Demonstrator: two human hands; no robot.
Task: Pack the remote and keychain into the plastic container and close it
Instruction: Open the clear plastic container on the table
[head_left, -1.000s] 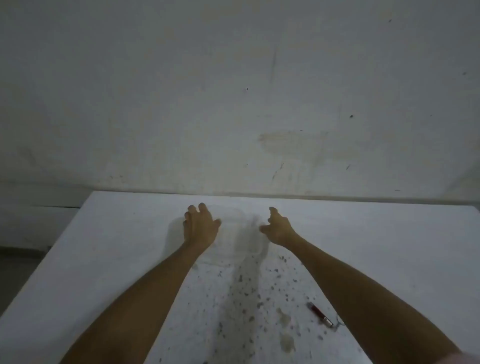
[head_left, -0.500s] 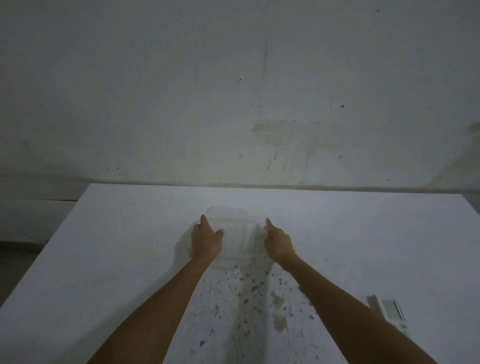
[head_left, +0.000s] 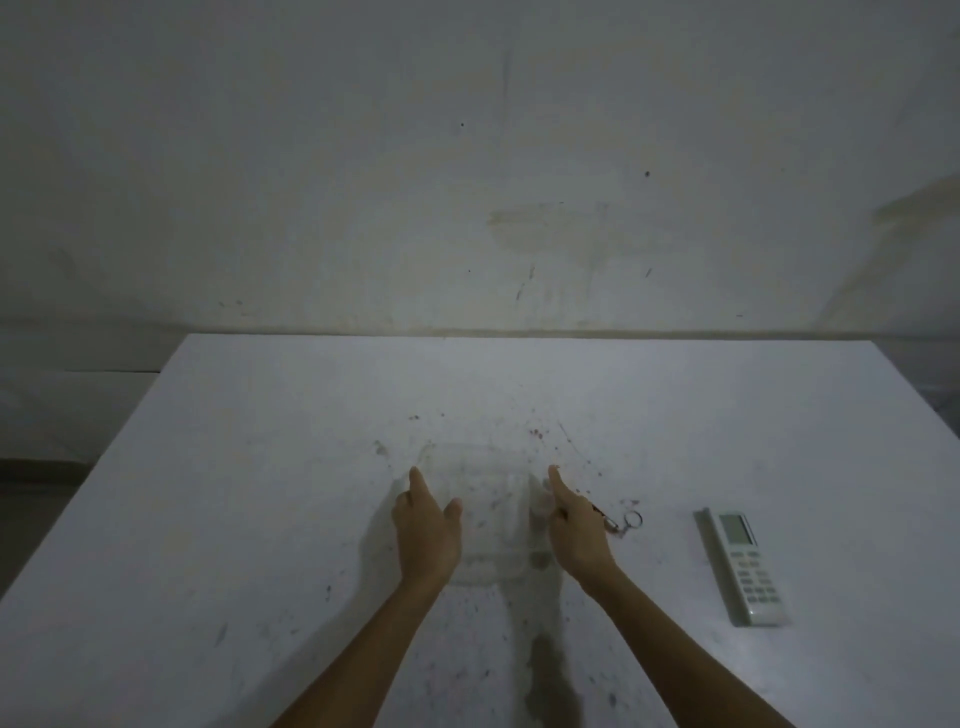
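Note:
A clear plastic container (head_left: 491, 514) sits on the white table (head_left: 260, 467), between my two hands. My left hand (head_left: 427, 530) presses against its left side, fingers together and pointing forward. My right hand (head_left: 577, 525) holds its right side the same way. Whether a lid is on it is hard to tell. A keychain (head_left: 621, 521) with a dark red body and a metal ring lies just right of my right hand, partly hidden by it. The white remote (head_left: 743, 566) with a small screen lies farther right.
Dark specks and stains cover the table around and in front of the container. A stained pale wall (head_left: 467, 182) rises behind the table's far edge. The table's left edge drops to a dim floor (head_left: 36, 467).
Both hands have drawn the container toward me across the table. The view has tilted down, so the keychain and the whole remote now show.

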